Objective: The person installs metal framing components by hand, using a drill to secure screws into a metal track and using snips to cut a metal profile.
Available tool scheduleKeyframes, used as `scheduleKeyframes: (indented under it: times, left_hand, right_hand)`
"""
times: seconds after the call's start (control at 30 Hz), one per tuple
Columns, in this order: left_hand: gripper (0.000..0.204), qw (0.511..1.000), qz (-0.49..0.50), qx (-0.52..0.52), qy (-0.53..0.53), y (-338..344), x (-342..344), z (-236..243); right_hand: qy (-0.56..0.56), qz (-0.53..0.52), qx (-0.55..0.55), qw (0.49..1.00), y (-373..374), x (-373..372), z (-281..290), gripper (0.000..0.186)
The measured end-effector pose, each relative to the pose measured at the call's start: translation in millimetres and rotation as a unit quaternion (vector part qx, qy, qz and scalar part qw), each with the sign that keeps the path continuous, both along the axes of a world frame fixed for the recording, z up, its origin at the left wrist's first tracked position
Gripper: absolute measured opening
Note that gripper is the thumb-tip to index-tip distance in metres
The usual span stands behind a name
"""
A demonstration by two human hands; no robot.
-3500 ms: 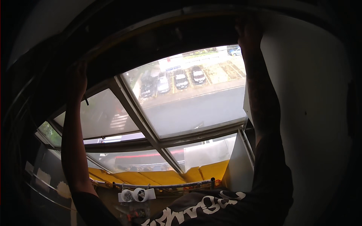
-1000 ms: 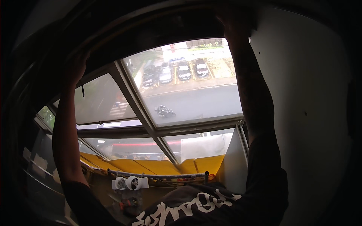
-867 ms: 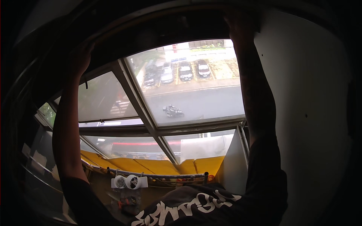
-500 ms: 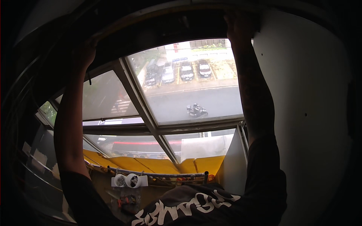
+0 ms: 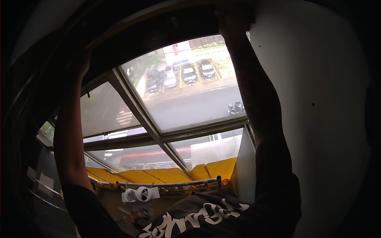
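Observation:
Both my arms are raised toward a long dark panel (image 5: 158, 33) that spans the top of the window, deep in shadow. At its right end, beside the pale wall, my right hand (image 5: 235, 20) is closed on its edge. My left hand (image 5: 82, 64) is at the panel's left part, lower in the picture, and seems closed on it as well. Most fingers of both hands are lost in the dark. Below the panel lies the framed window (image 5: 158, 137), its panes split by metal bars.
A smooth pale wall (image 5: 317, 131) with small holes rises at the right. Below the window runs a metal rail (image 5: 170, 185) with two white cups (image 5: 137, 194) in a holder and a red-and-black tool (image 5: 139, 214) under them. Yellow sheeting (image 5: 162, 174) lines the sill. Parked cars (image 5: 188, 74) show outside.
My view has shifted a little, so window, panel and hands sit further left. Both hands keep their places on the panel. Outside, a motorcycle has moved right along the street.

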State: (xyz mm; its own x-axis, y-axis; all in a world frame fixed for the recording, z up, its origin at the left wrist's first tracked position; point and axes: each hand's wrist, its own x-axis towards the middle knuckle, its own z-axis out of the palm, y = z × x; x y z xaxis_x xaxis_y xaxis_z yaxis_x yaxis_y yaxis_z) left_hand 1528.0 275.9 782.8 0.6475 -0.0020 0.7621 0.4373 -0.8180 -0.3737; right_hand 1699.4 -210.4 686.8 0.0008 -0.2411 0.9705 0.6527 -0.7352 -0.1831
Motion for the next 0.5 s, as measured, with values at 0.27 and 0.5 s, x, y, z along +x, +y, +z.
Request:
scheduleKeyframes:
  times: [0.27, 0.5]
  left_hand:
    - [0.046, 1.000, -0.004, 0.020, -0.021, 34.0, 5.0, 6.6]
    - [0.039, 0.996, -0.065, 0.054, 0.001, 0.0, -32.0, -18.3]
  right_hand:
    - [-0.034, -0.109, -0.075, 0.991, -4.1, 7.0, 6.4, 0.035]
    - [-0.035, -0.067, -0.078, 0.994, -10.4, 14.9, -12.6, 0.035]
